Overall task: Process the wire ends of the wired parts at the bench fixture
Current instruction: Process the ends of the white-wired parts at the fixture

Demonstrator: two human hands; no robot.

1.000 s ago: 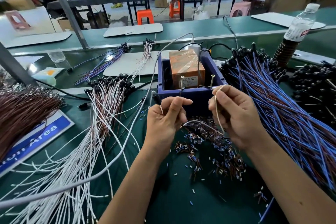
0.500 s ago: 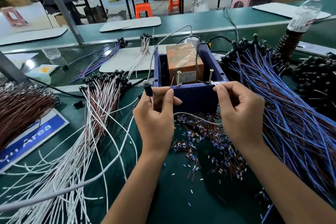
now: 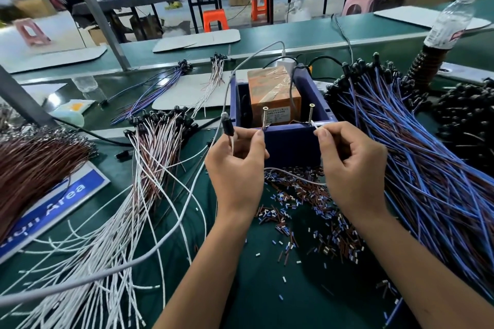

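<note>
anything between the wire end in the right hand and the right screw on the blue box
Nothing visible. The right hand pinches the white wire end right beside the right screw at the blue box rim; whether they touch is unclear.

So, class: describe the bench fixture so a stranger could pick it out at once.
Find the green bench, then the two hands at its middle. Just beyond them sits an open blue box holding an orange block. It alone has two upright screws on its front rim.
</note>
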